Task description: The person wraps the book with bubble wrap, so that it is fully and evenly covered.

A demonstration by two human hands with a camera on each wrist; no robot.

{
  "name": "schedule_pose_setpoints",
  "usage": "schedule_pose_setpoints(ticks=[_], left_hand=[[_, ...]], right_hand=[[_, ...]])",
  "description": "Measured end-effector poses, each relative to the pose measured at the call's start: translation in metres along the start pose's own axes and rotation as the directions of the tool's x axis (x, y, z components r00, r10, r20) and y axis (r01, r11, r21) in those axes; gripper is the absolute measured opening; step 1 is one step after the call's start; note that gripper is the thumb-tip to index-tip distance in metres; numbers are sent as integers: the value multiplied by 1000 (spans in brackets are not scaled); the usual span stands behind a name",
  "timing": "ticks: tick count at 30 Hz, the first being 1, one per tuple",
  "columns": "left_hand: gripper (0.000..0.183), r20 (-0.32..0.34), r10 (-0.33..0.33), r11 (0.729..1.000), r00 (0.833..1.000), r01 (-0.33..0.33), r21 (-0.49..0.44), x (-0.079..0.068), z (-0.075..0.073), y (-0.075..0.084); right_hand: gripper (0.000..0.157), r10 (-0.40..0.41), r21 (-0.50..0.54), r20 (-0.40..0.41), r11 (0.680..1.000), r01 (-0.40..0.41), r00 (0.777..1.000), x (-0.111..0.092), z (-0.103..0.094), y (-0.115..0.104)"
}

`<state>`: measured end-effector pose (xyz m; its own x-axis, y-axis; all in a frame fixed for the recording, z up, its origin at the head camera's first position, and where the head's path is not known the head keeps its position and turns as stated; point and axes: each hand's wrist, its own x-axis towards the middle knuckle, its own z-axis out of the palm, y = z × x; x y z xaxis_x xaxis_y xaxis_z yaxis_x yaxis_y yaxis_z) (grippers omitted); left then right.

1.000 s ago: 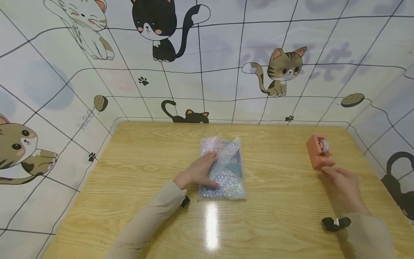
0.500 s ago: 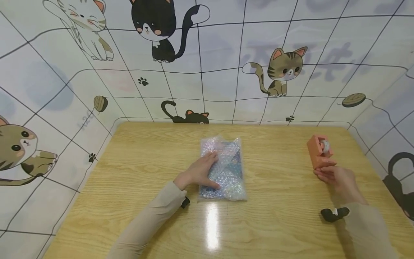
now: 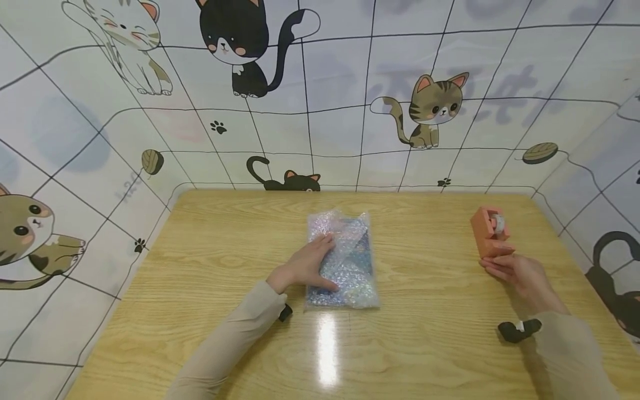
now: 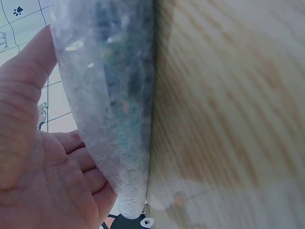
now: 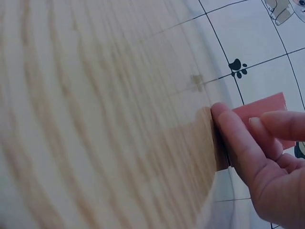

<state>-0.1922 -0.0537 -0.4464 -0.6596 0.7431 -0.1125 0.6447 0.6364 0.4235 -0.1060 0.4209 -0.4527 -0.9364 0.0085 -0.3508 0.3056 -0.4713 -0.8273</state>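
Observation:
A flat bubble-wrap pouch with bluish, patterned contents lies on the wooden table. My left hand rests on its left half, fingers spread, thumb towards the near edge. In the left wrist view the palm and fingers lie along the clear bubble wrap. At the right stands an orange-pink tape dispenser holding a roll of clear tape. My right hand grips the dispenser's near end with bent fingers, as the right wrist view also shows. Whether any tape lies between these fingertips cannot be seen.
The light wooden table meets a cat-patterned, grid-lined backdrop at its back and sides. A bright reflection shows on the tabletop below the pouch. Black straps sit at both sleeve cuffs.
My right hand has shifted slightly forward and left, its fingers reaching further along the dispenser's near end. The left hand and pouch stay still. The head view has turned slightly.

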Motion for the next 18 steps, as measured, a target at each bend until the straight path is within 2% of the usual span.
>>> schedule_pose_setpoints(ticks=[4,9,14,18], left_hand=[[105,2,-7,1000,1000,7,-9,-1,-1,1],[105,5,-18,1000,1000,18,-14,-1,-2,2],[106,8,-4,1000,1000,4,-9,-1,0,1],[107,5,-3,1000,1000,3,-17,-1,0,1]], right_hand=[[33,-27,3,83,1000,27,996,1,-5,3],[33,-61,70,203,996,48,977,3,-13,10],[30,-58,156,225,988,22,973,-1,-18,16],[26,-64,114,216,993,40,974,-2,-17,16]])
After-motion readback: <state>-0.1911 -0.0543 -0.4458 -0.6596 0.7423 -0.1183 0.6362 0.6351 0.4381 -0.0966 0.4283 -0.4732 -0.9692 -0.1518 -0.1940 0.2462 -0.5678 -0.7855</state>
